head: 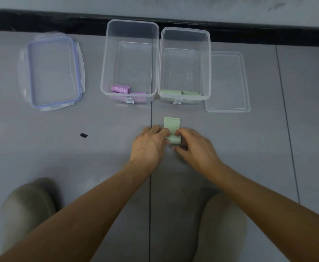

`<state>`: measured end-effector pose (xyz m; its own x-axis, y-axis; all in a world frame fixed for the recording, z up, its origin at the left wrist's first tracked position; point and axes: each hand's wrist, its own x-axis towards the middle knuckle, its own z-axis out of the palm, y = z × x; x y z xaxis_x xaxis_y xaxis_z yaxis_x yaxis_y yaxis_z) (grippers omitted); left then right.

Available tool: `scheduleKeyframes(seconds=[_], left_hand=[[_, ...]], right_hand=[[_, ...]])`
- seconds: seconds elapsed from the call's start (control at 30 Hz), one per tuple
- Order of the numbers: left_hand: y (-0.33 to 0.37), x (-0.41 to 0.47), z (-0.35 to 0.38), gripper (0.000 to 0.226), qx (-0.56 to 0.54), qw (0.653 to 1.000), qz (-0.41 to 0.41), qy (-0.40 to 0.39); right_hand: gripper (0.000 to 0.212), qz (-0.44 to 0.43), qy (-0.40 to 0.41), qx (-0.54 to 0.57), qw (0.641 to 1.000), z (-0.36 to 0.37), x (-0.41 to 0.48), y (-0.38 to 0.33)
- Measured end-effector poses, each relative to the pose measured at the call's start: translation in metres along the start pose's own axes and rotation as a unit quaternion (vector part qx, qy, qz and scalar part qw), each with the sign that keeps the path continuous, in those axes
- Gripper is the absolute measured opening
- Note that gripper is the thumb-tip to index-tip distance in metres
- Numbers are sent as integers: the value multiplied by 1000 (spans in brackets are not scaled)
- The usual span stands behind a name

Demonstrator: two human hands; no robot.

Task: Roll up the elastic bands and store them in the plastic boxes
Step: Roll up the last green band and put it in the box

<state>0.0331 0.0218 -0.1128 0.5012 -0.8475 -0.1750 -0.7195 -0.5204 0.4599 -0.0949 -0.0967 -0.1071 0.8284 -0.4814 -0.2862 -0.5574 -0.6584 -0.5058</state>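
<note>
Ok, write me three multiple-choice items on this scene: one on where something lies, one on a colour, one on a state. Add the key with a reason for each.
1. Where do the rolled purple elastic bands lie?
A) in the left clear plastic box
B) on a blue-rimmed lid
C) on the grey surface by the hands

2. What colour is the half-rolled elastic band that the left hand and right hand pinch?
A) purple
B) pale green
C) black

3. How do the left box and the right clear plastic box stand?
A) both lidded
B) one lidded
C) both open

Key:
1 A: the purple rolls sit inside, against that box's near wall.
2 B: the flat end beyond the fingers is pale green.
3 C: the blue-rimmed lid and the clear plastic lid lie flat beside the boxes.
</note>
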Motion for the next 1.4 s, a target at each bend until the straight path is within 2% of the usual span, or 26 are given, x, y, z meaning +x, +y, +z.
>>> scheduleKeyframes(seconds=[0.17, 0.37, 0.5, 0.6, 0.8, 0.97, 1.13, 1.27, 1.4], left_hand=[[1, 7, -3, 26, -2, 1000, 2, -13], [4, 11, -12, 31, 8, 999, 20, -32], [5, 15, -15, 27, 17, 999, 9, -38], [4, 21, -15, 26, 10, 999, -2, -41], [3, 34, -16, 28, 13, 998, -6, -61], [2, 24, -14, 24, -6, 1000, 7, -4], [1, 24, -10, 29, -1, 1000, 13, 13], [0, 36, -13, 28, -1, 1000, 8, -1], [-1, 46, -17, 28, 8, 999, -1, -31]], right_hand=[[23, 1, 10, -30, 999, -4, 7, -1], [11, 15, -18, -38, 999, -9, 15, -4], [11, 27, -14, -24, 999, -7, 16, -5], [23, 30, 11, -12, 999, -5, 14, -5], [25, 15, 30, -34, 999, -6, 15, -1], [20, 23, 33, -38, 998, -9, 23, 0], [18, 27, 33, -20, 999, -12, 28, 1], [25, 47, 37, 0, 998, -12, 31, 2], [25, 20, 78, 12, 997, -5, 26, -2]])
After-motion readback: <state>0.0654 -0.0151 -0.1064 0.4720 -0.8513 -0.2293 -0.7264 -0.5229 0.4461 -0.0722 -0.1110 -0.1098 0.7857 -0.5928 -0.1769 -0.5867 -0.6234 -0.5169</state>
